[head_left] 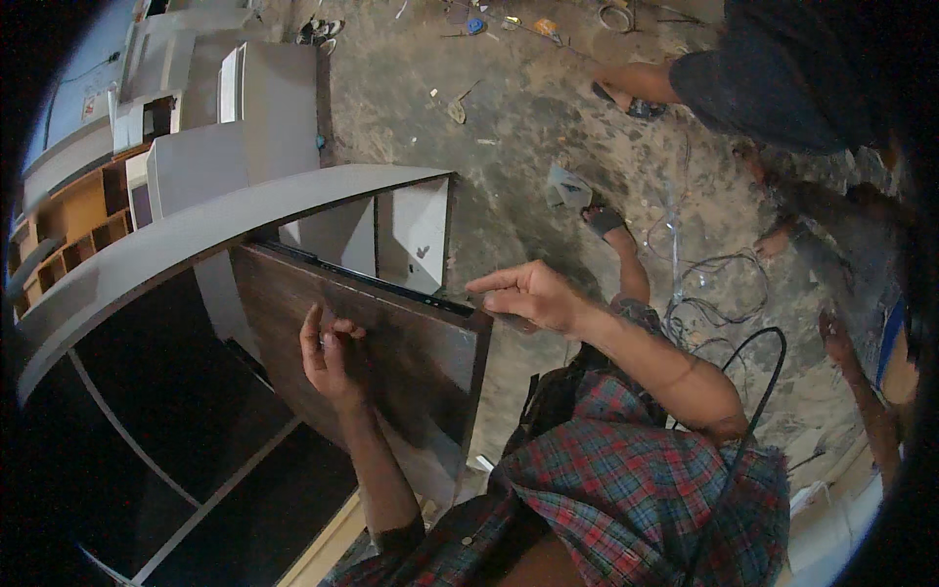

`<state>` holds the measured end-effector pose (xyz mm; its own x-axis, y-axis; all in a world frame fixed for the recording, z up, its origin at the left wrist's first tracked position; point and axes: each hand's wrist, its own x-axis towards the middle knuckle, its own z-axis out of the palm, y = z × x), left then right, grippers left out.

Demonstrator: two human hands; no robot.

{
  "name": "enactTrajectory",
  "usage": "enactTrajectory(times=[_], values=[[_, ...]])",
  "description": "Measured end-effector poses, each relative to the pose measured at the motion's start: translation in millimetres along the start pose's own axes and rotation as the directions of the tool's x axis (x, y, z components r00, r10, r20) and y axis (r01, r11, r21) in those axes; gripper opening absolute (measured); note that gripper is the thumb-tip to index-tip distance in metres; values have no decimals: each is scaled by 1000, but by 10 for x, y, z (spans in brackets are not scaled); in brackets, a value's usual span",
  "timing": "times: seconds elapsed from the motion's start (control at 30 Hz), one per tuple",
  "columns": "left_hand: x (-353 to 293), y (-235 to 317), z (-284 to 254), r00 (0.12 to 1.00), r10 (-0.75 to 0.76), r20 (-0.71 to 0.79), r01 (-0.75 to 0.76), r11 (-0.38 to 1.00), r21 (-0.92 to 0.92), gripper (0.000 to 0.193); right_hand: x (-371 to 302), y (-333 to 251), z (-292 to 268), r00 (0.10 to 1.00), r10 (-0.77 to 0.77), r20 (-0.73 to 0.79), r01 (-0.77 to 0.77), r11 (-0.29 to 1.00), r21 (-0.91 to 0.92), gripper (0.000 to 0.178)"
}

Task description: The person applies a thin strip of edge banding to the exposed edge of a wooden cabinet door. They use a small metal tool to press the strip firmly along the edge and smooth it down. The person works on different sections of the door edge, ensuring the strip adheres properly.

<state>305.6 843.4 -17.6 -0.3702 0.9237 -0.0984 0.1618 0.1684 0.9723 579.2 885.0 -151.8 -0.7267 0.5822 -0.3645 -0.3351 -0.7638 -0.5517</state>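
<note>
A dark wood-grain panel [391, 342] juts out from a large cabinet with a pale top edge [220, 210]. Along the panel's upper edge runs a black slide rail [377, 285]. My left hand [331, 360] is raised before the panel's broad face, its fingers apart and partly curled, holding nothing that I can see. Close to the outer end of the rail is my right hand [540, 296], index finger stretched out and thumb a little below it. Whether its fingertips touch the rail or the panel corner I cannot tell.
Pale cabinet boxes [279, 112] stand at the far left. A person in dark clothing [782, 78] is at the upper right. Loose cables [724, 293] lie on the stained concrete floor [391, 108]. A black cable [753, 421] loops beside my right arm.
</note>
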Motion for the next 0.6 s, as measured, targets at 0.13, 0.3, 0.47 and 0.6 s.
enactTrajectory(times=[0.13, 0.3, 0.47, 0.6], values=[[-191, -128, -39, 991, -7, -132, 3, 1000, -27, 42, -42, -133, -17, 1000, 12, 29, -6, 980, -197, 34], [-251, -209, -15, 984, 23, -175, -27, 999, -20, 44, -13, -164, -42, 1000, -27, 12, 29, 964, -265, 34], [-240, -222, 48, 980, 55, -191, -57, 998, -8, 42, -3, -142, 13, 1000, -5, 6, 5, 987, -161, 34], [-236, -263, 5, 978, 63, -200, -62, 998, 12, 45, -10, -192, 23, 999, 13, -39, -22, 967, -252, 34]])
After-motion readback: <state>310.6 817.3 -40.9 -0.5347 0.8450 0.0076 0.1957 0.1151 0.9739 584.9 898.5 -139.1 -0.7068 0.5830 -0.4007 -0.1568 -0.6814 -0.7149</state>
